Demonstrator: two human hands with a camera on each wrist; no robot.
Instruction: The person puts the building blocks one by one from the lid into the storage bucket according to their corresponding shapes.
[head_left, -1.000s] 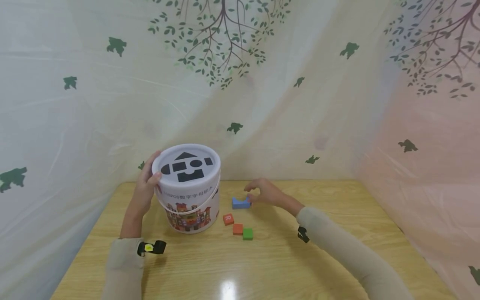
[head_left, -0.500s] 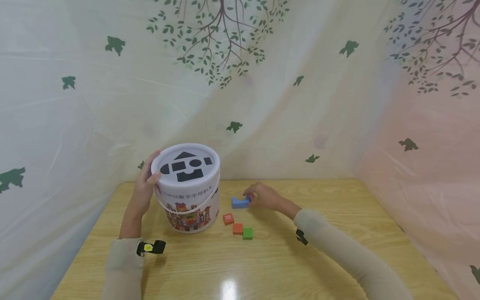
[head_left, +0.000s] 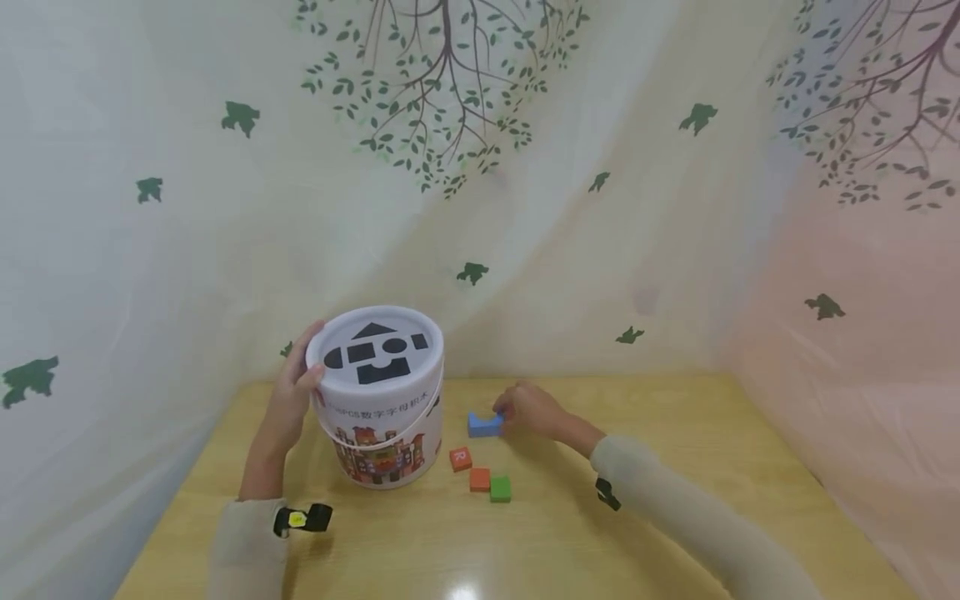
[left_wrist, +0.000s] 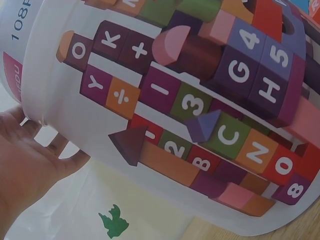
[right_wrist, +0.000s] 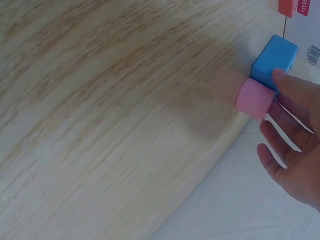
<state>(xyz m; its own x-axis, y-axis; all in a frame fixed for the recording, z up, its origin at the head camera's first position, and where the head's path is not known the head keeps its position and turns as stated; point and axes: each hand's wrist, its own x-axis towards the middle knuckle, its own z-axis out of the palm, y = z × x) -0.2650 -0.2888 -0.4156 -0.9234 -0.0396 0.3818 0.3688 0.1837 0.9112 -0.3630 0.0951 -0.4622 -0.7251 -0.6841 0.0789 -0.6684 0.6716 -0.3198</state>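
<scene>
A white toy-block bucket (head_left: 386, 433), its lid (head_left: 375, 350) cut with shaped holes, stands on the left of the table. My left hand (head_left: 288, 400) grips it at the upper left side, thumb at the rim in front. Printed blocks cover its wall in the left wrist view. Right of the bucket lies a blue block (head_left: 483, 425) with a curved notch on top. My right hand (head_left: 534, 410) pinches its right end, thumb on the blue face in the right wrist view. A pink rounded block (right_wrist: 255, 99) sits against that end, hidden by the hand in the head view.
In front of the blue block lie a red block marked R (head_left: 461, 459), an orange-red block (head_left: 480, 480) and a green block (head_left: 500, 489). The wooden table (head_left: 600, 533) ends at a leaf-patterned curtain (head_left: 555, 275) behind.
My right thumb and fingers have come together on the blue block's right end. The left hand keeps its place on the bucket. The head view has tilted slightly upward.
</scene>
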